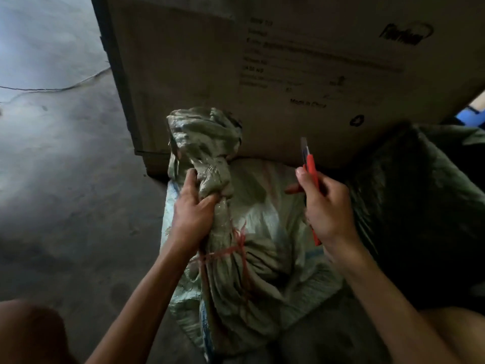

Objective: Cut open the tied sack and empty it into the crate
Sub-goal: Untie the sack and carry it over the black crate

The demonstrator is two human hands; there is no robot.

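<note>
A pale woven sack (265, 214) lies on the floor in front of me. Its bunched neck (210, 151) sticks up toward a big carton. Red string (231, 252) is wound around the neck just below my left hand (195, 206), which is clenched on the twisted neck. To the right of the sack, apart from it, my right hand (324, 206) holds a red utility knife (311, 169) with its blade pointing up. No crate is in view.
A large printed cardboard carton (301, 61) stands right behind the sack. A dark green sack (414, 200) lies at the right. Bare concrete floor (65, 153) spreads to the left. My knees show at the bottom corners.
</note>
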